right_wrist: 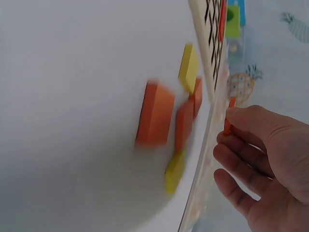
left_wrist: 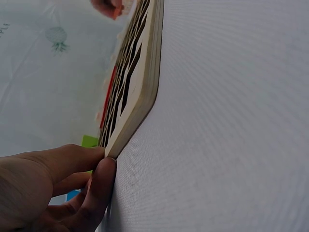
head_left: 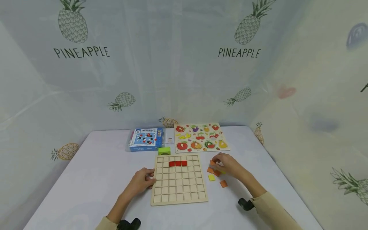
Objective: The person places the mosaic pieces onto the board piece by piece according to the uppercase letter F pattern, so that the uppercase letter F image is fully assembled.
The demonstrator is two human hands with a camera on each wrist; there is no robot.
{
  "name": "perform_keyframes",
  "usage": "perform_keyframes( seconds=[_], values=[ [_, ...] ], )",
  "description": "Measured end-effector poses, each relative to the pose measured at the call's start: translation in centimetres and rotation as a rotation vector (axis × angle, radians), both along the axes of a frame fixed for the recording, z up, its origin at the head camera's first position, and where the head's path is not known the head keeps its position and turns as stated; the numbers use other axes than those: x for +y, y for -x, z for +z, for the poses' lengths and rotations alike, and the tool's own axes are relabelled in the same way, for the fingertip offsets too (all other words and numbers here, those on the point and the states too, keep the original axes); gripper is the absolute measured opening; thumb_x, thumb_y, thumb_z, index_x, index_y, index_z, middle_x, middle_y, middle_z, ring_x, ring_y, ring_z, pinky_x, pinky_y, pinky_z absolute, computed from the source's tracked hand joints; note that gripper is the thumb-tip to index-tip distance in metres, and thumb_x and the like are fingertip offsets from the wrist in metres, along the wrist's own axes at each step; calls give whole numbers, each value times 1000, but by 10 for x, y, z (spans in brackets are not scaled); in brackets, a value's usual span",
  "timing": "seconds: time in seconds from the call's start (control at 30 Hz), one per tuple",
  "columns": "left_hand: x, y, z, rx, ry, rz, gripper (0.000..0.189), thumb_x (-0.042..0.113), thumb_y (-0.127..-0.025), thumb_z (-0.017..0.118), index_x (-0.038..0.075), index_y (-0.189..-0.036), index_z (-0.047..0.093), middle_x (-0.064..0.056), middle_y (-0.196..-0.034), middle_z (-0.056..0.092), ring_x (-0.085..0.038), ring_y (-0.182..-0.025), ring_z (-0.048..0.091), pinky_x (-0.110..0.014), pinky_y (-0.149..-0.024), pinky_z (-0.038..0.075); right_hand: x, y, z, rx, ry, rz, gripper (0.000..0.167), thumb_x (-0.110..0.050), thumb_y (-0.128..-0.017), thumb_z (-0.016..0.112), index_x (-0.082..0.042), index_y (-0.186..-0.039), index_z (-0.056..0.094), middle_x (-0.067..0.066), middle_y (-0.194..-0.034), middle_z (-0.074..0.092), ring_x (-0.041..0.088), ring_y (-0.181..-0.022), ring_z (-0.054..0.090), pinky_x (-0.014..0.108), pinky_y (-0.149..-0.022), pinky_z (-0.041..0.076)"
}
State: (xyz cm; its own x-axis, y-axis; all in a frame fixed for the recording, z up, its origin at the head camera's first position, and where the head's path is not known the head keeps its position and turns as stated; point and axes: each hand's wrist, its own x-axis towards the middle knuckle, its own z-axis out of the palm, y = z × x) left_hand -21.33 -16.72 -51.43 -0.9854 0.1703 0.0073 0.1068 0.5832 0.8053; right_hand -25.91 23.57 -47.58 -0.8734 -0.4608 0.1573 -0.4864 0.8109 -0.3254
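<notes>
A wooden grid board (head_left: 179,184) lies on the table, with three red square tiles (head_left: 178,163) side by side in one of its upper rows. My left hand (head_left: 141,180) grips the board's left edge between thumb and fingers, as the left wrist view also shows. To the right of the board, my right hand (head_left: 228,164) pinches an orange square tile (right_wrist: 230,118) between thumb and index finger, raised above the table. Below that hand lie loose tiles, including an orange tile (head_left: 223,183) and a yellow tile (head_left: 211,177).
Behind the board stands a green block (head_left: 164,151). A blue box (head_left: 145,140) in clear plastic lies at the back left, and a fruit picture board (head_left: 201,138) at the back right. A white cloth covers the table (head_left: 95,179); pineapple-print curtains (head_left: 178,64) surround it.
</notes>
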Motion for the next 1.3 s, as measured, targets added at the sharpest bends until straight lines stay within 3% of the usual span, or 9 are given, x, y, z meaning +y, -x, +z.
perform_keyframes(
  seconds=[0.27, 0.57, 1.0, 1.3],
  values=[
    [0, 1, 0, -10, 1, 3, 49, 1, -83, 73, -10, -128, 58, -8, -94, 59, -11, -61, 59, -21, -49, 51, -63, 4, -2, -29, -4, 73, 21, -25, -89, 72, -13, -106, 71, -5, -99, 67, 9, -90, 61, 27, -80, 56],
    [0, 4, 2, 12, -8, -13, 49, 1, -83, 73, -10, -128, 58, -9, -95, 60, -11, -61, 60, -20, -49, 52, -119, 10, -7, 21, -49, 170, 18, -26, -88, 73, -14, -101, 72, -5, -94, 67, 6, -83, 58, 22, -75, 54],
    [-2, 1, 1, 9, 2, -14, 50, 2, -83, 73, -10, -128, 58, -9, -95, 60, -10, -61, 60, -20, -49, 51, -157, 3, -6, 62, -57, 187, 16, -29, -88, 73, -18, -99, 74, -6, -92, 64, 3, -77, 53, 16, -67, 49],
    [-2, 1, 0, -2, -6, -16, 49, 1, -83, 73, -11, -129, 58, -10, -96, 61, -10, -60, 61, -20, -49, 51, -165, 7, -12, 69, -74, 171, 18, -31, -88, 74, -17, -99, 75, -5, -94, 65, 4, -80, 55, 17, -71, 51]
  ],
)
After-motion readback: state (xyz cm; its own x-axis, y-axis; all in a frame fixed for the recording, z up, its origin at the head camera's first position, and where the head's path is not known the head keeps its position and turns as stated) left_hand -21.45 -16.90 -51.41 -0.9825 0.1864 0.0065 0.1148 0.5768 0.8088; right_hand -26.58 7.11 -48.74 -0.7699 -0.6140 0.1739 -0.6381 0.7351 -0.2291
